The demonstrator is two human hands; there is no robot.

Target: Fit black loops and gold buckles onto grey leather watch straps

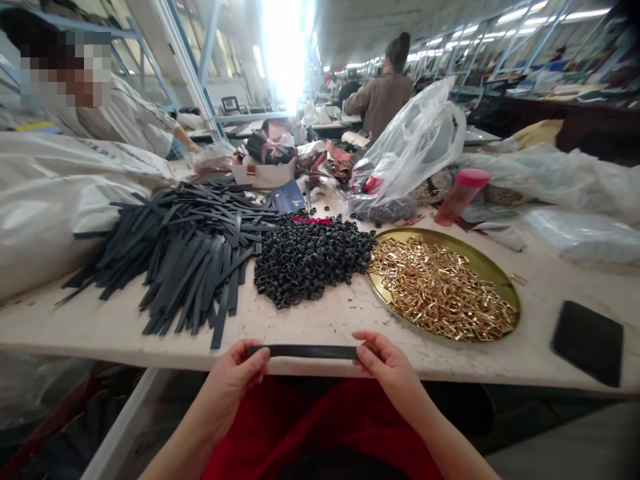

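Observation:
A flat black strap point(313, 351) is stretched level between my two hands, just above the front edge of the table. My left hand point(243, 363) pinches its left end between thumb and fingers. At the other end, my right hand point(379, 357) grips it the same way. Beyond my left hand lies a heap of similar black straps point(200, 267). A pile of small black loops point(310, 257) sits in the middle, past the held strap. To its right, a round gold tray point(515, 300) carries many small gold metal buckles point(445, 287).
A black flat rectangular object point(589, 342) lies at the right edge. Behind the tray stand a pink-lidded jar point(463, 197) and a clear plastic bag point(410, 147). A white sack point(45, 213) fills the left. One person point(125, 120) is at left, another point(383, 93) farther back.

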